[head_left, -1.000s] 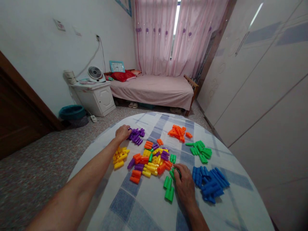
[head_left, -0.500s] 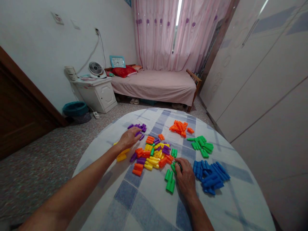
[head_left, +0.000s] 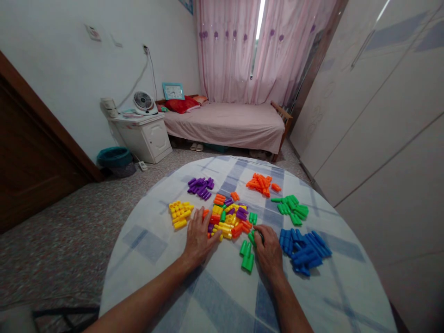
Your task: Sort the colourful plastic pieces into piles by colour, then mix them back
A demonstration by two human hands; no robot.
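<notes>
A mixed heap of coloured plastic pegs (head_left: 231, 219) lies in the middle of a round table with a blue-checked cloth (head_left: 215, 296). My left hand (head_left: 199, 236) lies flat on the heap's near left edge, fingers stretched out over orange and purple pegs. My right hand (head_left: 268, 249) rests just right of the heap with its fingers curled round a green peg (head_left: 252, 238). A few bright green pegs (head_left: 247, 255) lie between my hands. Sorted piles surround the heap: purple (head_left: 200, 186), yellow (head_left: 179, 212), orange (head_left: 262, 182), teal green (head_left: 292, 208) and blue (head_left: 305, 250).
Beyond the table are a pink-covered bed (head_left: 225, 125), a white bedside cabinet (head_left: 141, 136) with a small fan (head_left: 143, 101), and a teal basin (head_left: 114, 158) on the floor. White wardrobe doors (head_left: 374, 106) line the right side. A brown door (head_left: 27, 157) stands at left.
My left hand has drawn back from the purple pile at the far left to the near edge of the mixed heap and now lies flat. My right hand has barely moved.
</notes>
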